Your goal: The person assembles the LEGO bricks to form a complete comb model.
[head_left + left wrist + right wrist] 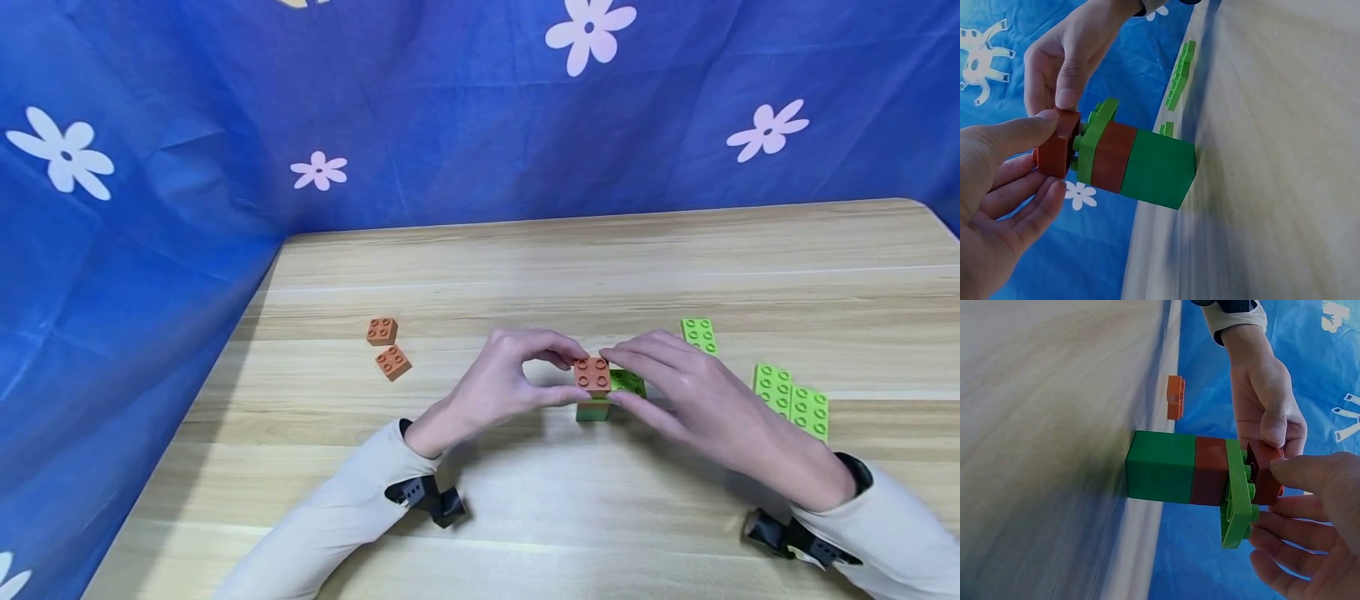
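A reddish-brown toy brick (592,377) with studs on top is held from both sides at the top of a small stack. My left hand (504,377) pinches it between thumb and fingers from the left. From the right, my right hand (693,400) pinches the same brick with its thumb and fingertips. Beneath it, a light green plate (1088,153) juts out to the right, and a sliver of its studs shows under the held brick. Lower down are a second brown brick (1113,156) and a dark green block (1159,169), which stands on the table.
Two loose brown bricks, one farther back (382,332) and one nearer (393,363), lie on the wooden table (480,283) at left. Light green plates lie beyond my right hand: one behind (699,334) and two side by side (772,388). A blue flowered cloth (450,108) hangs behind the table.
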Available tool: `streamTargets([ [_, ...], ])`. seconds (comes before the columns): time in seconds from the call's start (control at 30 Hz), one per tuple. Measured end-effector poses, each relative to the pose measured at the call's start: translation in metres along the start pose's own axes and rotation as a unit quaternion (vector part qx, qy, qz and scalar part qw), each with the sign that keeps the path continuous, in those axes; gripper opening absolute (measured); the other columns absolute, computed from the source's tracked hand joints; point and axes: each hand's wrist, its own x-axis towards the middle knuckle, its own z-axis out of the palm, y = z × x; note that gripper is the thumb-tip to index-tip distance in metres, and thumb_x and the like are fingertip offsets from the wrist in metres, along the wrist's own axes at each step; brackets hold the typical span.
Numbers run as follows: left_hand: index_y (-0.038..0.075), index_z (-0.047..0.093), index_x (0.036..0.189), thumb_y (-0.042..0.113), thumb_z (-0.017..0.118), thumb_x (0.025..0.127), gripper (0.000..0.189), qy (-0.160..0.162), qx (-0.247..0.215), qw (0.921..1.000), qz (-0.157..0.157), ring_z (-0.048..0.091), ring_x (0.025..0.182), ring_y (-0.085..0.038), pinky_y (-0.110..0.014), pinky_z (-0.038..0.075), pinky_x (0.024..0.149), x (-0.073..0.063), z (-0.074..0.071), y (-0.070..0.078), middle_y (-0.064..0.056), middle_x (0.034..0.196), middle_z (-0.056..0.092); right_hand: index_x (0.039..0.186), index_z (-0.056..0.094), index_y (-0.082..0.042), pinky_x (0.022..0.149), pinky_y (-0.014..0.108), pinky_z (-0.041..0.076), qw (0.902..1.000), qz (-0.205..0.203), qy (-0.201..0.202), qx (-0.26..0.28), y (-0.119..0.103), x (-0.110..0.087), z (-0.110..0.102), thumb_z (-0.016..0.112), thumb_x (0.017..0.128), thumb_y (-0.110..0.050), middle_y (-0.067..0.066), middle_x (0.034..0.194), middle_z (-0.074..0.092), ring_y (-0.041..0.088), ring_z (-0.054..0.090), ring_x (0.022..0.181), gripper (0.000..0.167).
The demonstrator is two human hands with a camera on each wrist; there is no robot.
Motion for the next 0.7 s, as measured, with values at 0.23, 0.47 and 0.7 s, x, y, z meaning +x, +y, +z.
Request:
streamTargets([
  [0.23, -0.002, 0.07, 0.102, 0.008, 0.085, 0.072, 0.035, -0.001, 0.0, 1.0, 0.0, 0.068, 0.086, -0.011, -0.02, 0.053, 0.086, -0.0002, 0.0026, -0.0002, -0.011, 0.099, 0.072, 0.112, 0.067, 0.002, 0.082, 0.034, 0.055, 1.0, 0.008, -0.004, 0.003, -0.0007, -0.0008, 0.0009, 0.047, 0.101, -0.04, 0.01, 0.104, 0.069, 0.023, 0.064, 0.096, 0.048],
  [0.47, -0.002, 0.07, 0.101, 0.008, 0.085, 0.072, 0.034, 0.003, 0.014, 0.9998, 0.012, 0.068, 0.086, -0.012, -0.019, 0.054, 0.084, -0.0015, 0.0032, -0.0009, -0.011, 0.098, 0.072, 0.111, 0.067, 0.003, 0.08, 0.036, 0.057, 1.0, 0.003, -0.006, 0.001, -0.0003, -0.0001, 0.0029, 0.048, 0.1, -0.04, 0.01, 0.104, 0.069, 0.023, 0.064, 0.094, 0.048],
  [0.7, -0.002, 0.07, 0.102, 0.009, 0.084, 0.073, 0.035, 0.004, 0.04, 0.9987, 0.032, 0.069, 0.087, -0.018, -0.018, 0.053, 0.084, -0.0027, 0.0041, -0.0034, -0.011, 0.099, 0.072, 0.114, 0.066, 0.002, 0.081, 0.034, 0.056, 0.9999, 0.003, -0.004, 0.01, -0.001, -0.0006, 0.0045, 0.048, 0.1, -0.038, 0.01, 0.104, 0.069, 0.023, 0.064, 0.094, 0.047],
])
